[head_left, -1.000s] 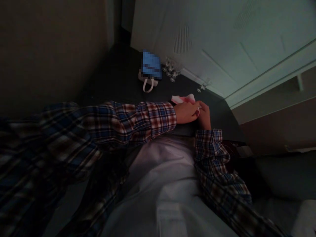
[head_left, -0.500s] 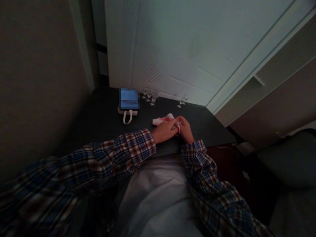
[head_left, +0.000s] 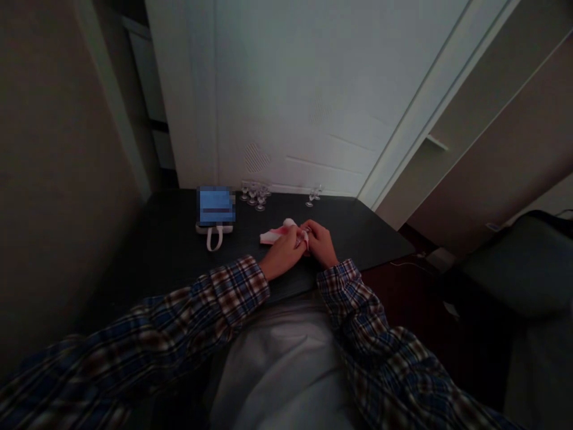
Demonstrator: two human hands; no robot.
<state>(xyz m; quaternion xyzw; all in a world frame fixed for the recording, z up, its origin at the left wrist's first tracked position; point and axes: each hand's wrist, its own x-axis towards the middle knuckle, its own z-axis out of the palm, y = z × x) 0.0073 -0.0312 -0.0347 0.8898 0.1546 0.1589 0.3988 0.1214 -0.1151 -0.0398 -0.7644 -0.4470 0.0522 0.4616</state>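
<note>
Both of my hands meet near the front edge of a dark table [head_left: 179, 239], in dim light. My left hand [head_left: 282, 260] and my right hand [head_left: 321, 246] are closed together on a pink and white cloth [head_left: 274, 234] that lies on the tabletop and sticks out to the left of my fingers. A small clear object seems to sit between my fingertips, but I cannot make it out. Both arms wear plaid sleeves.
A blue blurred screen on a white stand with a loop strap [head_left: 215, 216] stands at the back left. Several small clear glasses [head_left: 254, 194] cluster by the white panelled wall, with another [head_left: 314, 196] further right. A dark seat [head_left: 528, 263] is at the right.
The view has swung upward and levelled, so the table and hands sit lower and smaller. My hands have stayed together on the cloth, and its folded end now shows further left.
</note>
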